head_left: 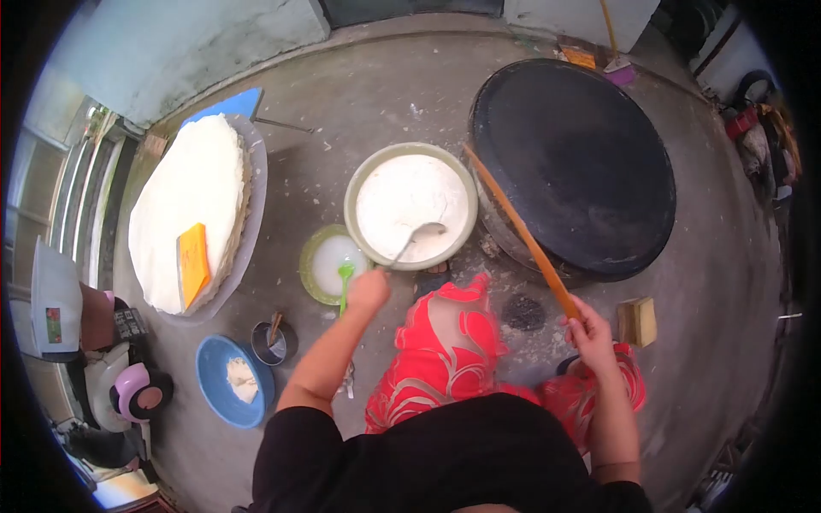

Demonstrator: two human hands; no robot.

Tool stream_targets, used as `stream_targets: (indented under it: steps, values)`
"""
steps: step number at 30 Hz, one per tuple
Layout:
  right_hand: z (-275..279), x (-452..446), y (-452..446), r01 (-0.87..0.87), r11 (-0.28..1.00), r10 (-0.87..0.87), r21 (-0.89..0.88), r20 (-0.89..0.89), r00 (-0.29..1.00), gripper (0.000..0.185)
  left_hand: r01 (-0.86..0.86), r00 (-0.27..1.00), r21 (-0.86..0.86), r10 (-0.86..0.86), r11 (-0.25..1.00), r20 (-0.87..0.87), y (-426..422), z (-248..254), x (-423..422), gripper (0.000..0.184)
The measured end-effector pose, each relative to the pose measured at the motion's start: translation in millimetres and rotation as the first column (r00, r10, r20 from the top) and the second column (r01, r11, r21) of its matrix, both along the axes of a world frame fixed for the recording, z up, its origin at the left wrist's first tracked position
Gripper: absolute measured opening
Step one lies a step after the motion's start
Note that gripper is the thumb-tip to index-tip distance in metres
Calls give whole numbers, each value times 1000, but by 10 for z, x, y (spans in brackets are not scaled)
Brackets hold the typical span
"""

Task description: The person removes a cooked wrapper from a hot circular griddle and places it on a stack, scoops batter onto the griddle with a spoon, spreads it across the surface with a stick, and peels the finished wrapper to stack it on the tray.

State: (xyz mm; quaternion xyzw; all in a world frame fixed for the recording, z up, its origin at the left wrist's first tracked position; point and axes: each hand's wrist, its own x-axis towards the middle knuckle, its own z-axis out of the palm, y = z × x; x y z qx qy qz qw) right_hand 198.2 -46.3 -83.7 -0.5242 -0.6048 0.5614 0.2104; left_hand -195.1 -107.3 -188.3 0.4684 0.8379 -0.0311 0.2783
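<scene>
My left hand (pixel 369 291) is closed around the handle of a metal ladle (pixel 430 229). The ladle's bowl rests in white batter or paste (pixel 409 192) that fills a large pale basin (pixel 351 205). In my right hand (pixel 590 333) is the near end of a long, flat wooden stick (pixel 528 238). Its far end reaches the left edge of a big round black griddle (pixel 573 162). Beside the basin, partly under my left forearm, a green bowl (pixel 306 272) holds whitish liquid and a bright green spoon (pixel 345 272).
To the left stands a tall stack of round white sheets (pixel 184 205) with an orange scraper (pixel 195 261) on top. Near it are a blue basin (pixel 209 376) with a pale lump and a small metal pot (pixel 289 338). A yellowish block (pixel 637 321) lies right of my right hand.
</scene>
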Motion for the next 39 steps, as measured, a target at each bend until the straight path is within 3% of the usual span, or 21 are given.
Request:
stream_targets:
  steps: [1,3,6,7,10,11,14,15,19,22,23,25,29,31,32,34,35,36,37,38,39]
  values:
    - [-10,-14,-1,-15,1000,14,20,27,1000,43,6,1000,2,-6,1000,-3,87,92,-59,27]
    - [5,-14,-9,-32,999,30,33,45,999,43,-174,981,125,183,977,-68,174,230,-111,25]
    - [11,12,-43,-52,998,50,45,41,998,43,-116,993,217,115,969,18,91,-423,-40,24]
    - [14,21,-31,-52,998,51,46,25,998,42,-107,994,135,104,985,28,142,-86,131,24]
    - [52,55,-65,-18,1000,17,23,37,999,43,-161,982,206,136,965,130,67,239,20,24]
    - [46,73,-70,-14,1000,13,17,38,999,43,-245,966,217,218,945,141,45,290,-33,26]
    - [38,118,-122,39,999,-39,-3,15,999,43,-243,969,145,247,959,-15,-76,-113,-70,27]
    - [40,124,-138,54,999,-54,4,2,999,43,-151,988,188,152,971,8,-54,-93,38,27]
    - [53,136,-132,34,999,-35,39,28,999,43,-151,978,330,92,932,188,403,58,54,29]
    - [121,98,-117,24,998,-25,56,17,1000,43,-242,969,438,237,866,67,669,-25,164,26]
    - [123,99,-126,27,998,-28,63,14,1000,43,-238,970,445,233,863,66,612,-79,163,26]
    - [119,119,-93,29,996,-31,78,28,999,43,13,1000,193,-13,981,-3,386,-110,216,23]
    - [155,116,-141,73,997,-73,-22,9,997,41,-90,989,212,63,973,133,53,219,-159,21]
    - [135,146,-149,30,999,-31,35,15,999,41,-168,983,150,177,974,-50,10,301,-178,21]
    - [135,151,-155,25,999,-26,34,13,1000,41,-172,982,149,182,974,-53,-42,62,-161,21]
    - [145,155,-157,49,998,-49,51,11,999,40,17,1000,239,-21,971,14,-81,-635,-58,19]
    - [146,149,-149,51,997,-52,55,12,999,40,20,1000,244,-24,970,14,18,-557,0,19]
    - [142,143,-134,55,995,-57,79,14,998,41,-507,690,-88,465,857,554,168,-364,68,20]
    - [137,145,-131,58,993,-60,99,18,998,41,-621,-43,-604,747,500,663,244,-181,128,22]
    - [130,146,-139,56,994,-59,97,21,998,41,-620,-46,-607,749,498,661,229,-43,132,22]
    - [118,136,-139,58,995,-59,80,9,998,40,-582,-133,-632,706,512,695,209,100,87,22]
